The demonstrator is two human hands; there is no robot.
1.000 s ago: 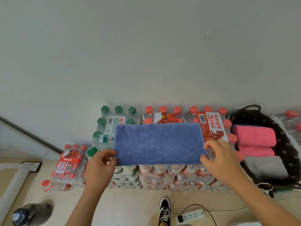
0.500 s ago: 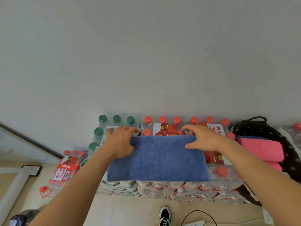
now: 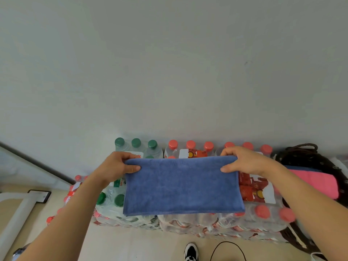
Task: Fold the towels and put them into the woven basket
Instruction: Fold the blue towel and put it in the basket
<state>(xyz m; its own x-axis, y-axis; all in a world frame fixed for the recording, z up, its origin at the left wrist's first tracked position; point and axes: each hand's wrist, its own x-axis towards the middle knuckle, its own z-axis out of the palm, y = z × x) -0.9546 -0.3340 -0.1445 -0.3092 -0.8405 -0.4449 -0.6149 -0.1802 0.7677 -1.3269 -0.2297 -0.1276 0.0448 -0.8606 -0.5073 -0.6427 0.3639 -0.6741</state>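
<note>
Packs of water bottles in clear wrap stand against a plain gray wall, some with green caps and more with red caps. A smaller red-capped pack sits lower down at the left. On the tan floor are a black and white shoe and a thin black cord.

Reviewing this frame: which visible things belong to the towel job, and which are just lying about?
Job: blue towel, gripped by left hand and right hand; woven basket; pink towel inside it.
Lying about: bottled-water packs under the towel; shoe; cable.
</note>
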